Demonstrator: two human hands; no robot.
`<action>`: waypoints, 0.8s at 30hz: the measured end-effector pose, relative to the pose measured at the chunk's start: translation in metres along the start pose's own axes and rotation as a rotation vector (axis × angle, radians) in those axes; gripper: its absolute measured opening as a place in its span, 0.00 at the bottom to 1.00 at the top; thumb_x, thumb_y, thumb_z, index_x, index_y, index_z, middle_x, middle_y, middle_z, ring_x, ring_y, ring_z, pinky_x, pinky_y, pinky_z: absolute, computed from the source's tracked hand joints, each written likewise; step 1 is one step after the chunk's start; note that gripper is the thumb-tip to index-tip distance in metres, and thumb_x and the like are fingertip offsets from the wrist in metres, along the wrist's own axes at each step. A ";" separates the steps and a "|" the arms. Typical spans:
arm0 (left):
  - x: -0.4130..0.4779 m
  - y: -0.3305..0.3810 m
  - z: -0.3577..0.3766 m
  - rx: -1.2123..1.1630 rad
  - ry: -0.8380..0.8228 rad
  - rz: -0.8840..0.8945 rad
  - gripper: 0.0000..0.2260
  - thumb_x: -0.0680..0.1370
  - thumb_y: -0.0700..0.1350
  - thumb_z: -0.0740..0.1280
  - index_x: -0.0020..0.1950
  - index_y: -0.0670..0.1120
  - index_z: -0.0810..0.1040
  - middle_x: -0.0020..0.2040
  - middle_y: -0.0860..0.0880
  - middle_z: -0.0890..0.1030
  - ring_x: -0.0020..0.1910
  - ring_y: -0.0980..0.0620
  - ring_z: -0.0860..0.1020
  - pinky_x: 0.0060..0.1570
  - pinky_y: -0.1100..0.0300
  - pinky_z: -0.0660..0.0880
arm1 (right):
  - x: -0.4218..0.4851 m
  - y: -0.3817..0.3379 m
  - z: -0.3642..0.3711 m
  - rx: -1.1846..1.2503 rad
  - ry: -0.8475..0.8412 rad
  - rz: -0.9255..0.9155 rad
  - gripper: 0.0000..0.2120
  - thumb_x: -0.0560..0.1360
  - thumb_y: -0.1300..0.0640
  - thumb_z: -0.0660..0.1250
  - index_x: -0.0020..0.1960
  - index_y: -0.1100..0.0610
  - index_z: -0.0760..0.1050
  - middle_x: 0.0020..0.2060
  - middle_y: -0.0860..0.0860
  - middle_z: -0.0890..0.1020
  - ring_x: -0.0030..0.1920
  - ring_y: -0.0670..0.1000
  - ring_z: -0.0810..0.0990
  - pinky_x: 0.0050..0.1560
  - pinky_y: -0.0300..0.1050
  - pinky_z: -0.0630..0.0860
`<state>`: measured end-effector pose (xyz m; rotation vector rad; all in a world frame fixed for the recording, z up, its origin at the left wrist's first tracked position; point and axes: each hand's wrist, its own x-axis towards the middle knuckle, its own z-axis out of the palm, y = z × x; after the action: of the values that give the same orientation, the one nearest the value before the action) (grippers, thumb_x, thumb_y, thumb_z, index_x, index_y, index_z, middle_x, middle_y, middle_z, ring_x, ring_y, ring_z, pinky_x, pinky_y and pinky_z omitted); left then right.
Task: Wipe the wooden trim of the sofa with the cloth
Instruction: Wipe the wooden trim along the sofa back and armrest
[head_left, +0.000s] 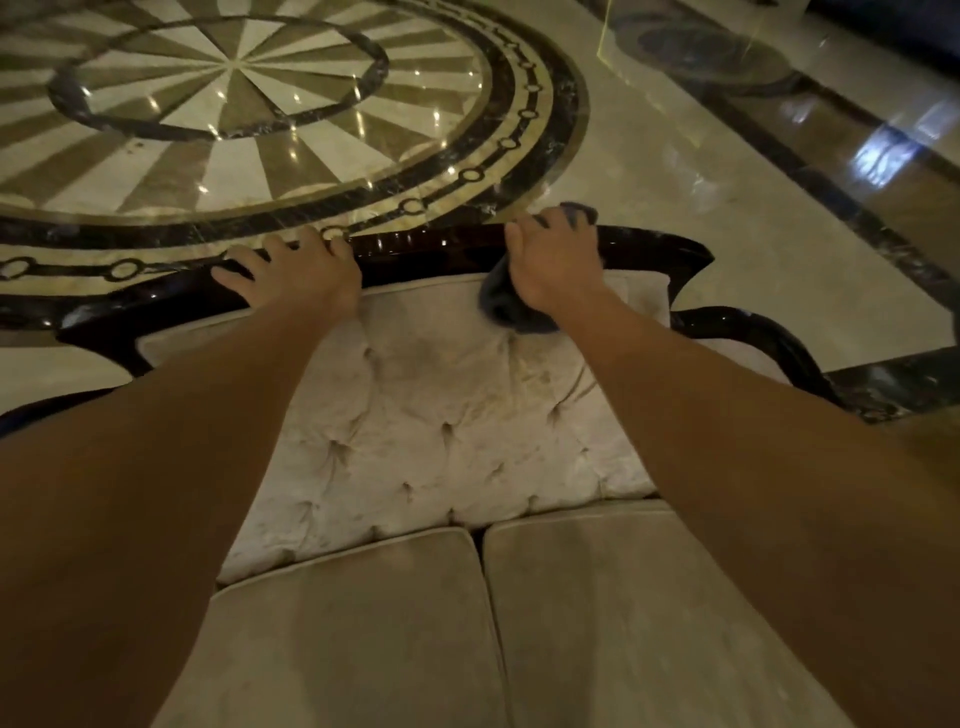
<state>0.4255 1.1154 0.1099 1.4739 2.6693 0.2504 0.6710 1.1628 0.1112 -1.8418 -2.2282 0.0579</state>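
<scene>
Head view: my right hand (553, 265) is clutching the cloth (506, 306) against the wooden trim (415, 254), right of centre; my left hand (291, 273) is gripping the trim; share already wiped not discernible.

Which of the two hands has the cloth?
The right hand: it grips the dark grey-blue cloth against the glossy dark wooden trim, while the left hand holds only the trim.

sofa (431, 415) on glossy patterned marble floor (675, 182)
</scene>
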 end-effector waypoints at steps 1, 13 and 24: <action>-0.004 0.015 0.000 0.011 -0.003 0.000 0.28 0.80 0.59 0.44 0.76 0.49 0.63 0.77 0.37 0.60 0.76 0.29 0.51 0.70 0.29 0.41 | 0.001 -0.002 0.001 -0.035 0.017 -0.074 0.22 0.84 0.48 0.45 0.71 0.53 0.69 0.70 0.59 0.73 0.71 0.66 0.67 0.72 0.64 0.61; -0.079 0.227 0.041 0.156 0.107 0.385 0.26 0.81 0.59 0.48 0.70 0.44 0.69 0.70 0.36 0.71 0.70 0.32 0.65 0.70 0.33 0.54 | 0.021 0.201 0.008 -0.031 0.085 -0.136 0.17 0.82 0.55 0.54 0.67 0.57 0.72 0.60 0.59 0.80 0.61 0.62 0.75 0.61 0.59 0.72; -0.112 0.334 0.094 0.230 0.208 0.678 0.22 0.82 0.56 0.51 0.71 0.46 0.68 0.69 0.40 0.73 0.69 0.34 0.67 0.69 0.32 0.55 | 0.002 0.247 0.084 0.905 -0.020 0.419 0.23 0.81 0.68 0.58 0.75 0.62 0.64 0.66 0.66 0.75 0.66 0.65 0.74 0.52 0.40 0.71</action>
<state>0.7775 1.2057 0.0780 2.5183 2.2874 0.1402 0.8901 1.2245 -0.0159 -1.6765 -1.3764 0.9745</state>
